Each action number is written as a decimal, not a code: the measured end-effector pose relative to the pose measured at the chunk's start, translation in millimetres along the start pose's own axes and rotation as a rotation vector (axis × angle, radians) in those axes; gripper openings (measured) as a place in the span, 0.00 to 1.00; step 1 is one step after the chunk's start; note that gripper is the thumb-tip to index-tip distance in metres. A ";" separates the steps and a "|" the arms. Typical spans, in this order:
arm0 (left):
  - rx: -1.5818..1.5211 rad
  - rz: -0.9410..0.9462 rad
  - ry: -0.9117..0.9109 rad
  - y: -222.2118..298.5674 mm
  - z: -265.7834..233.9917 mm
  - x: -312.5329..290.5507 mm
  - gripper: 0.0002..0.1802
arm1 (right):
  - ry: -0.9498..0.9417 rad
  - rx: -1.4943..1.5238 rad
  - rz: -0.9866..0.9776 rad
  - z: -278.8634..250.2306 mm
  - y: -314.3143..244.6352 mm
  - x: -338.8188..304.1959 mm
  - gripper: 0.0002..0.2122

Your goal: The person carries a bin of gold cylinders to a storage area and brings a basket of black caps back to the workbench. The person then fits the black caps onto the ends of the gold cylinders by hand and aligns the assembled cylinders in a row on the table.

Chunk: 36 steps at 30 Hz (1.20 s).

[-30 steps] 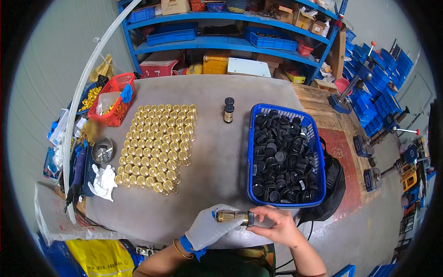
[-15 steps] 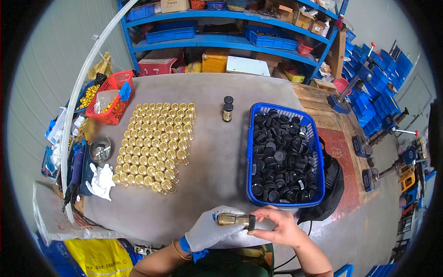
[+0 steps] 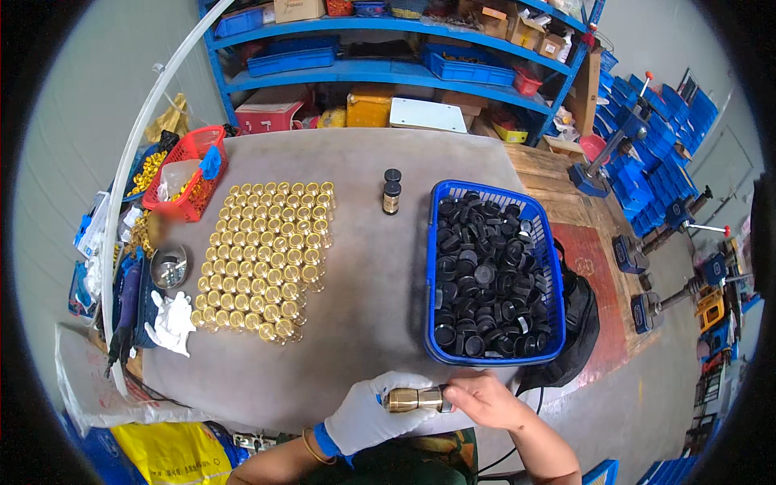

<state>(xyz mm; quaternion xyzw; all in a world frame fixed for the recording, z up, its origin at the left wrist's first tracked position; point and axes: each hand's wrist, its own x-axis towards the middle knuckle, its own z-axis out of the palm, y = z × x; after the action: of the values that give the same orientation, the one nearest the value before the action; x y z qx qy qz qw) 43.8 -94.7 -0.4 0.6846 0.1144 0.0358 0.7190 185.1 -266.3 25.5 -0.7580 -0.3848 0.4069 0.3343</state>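
My left hand, in a white glove with a blue cuff, is closed round a small gold-coloured bottle lying sideways near the table's front edge. A black cap sits on its right end. The bare thumb and fingers of my right hand are pinched on that cap. Beyond them stands a blue basket heaped with loose black caps. Several small clear bottles with gold tops stand in close rows at the left. Two black-capped bottles stand at the middle back.
A red basket, a metal bowl and a white glove lie along the table's left side. Against the basket's right side rests a black bag. Blue shelves stand behind; lever presses line the right.
My right fingers, spread round the cap before, have closed in on it, and the hand has turned. The bottle shifted slightly right and down. The whole view moved a little.
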 end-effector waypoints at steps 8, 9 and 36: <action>0.359 0.189 0.168 -0.6 -5.4 16.6 0.30 | 0.609 -0.699 -0.346 -46.1 18.3 38.4 0.07; 0.209 0.174 0.170 0.9 -5.5 16.8 0.30 | 0.586 -0.711 -0.347 -50.2 19.8 41.8 0.08; -0.211 -0.166 0.200 14.0 4.2 13.5 0.15 | 0.452 -0.124 -0.361 6.6 -19.5 -3.7 0.21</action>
<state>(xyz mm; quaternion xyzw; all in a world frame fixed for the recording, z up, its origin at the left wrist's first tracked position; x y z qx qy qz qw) 59.4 -95.1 12.0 0.5864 0.2372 0.0563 0.7725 171.9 -258.8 39.9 -0.7677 -0.4534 0.1375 0.4314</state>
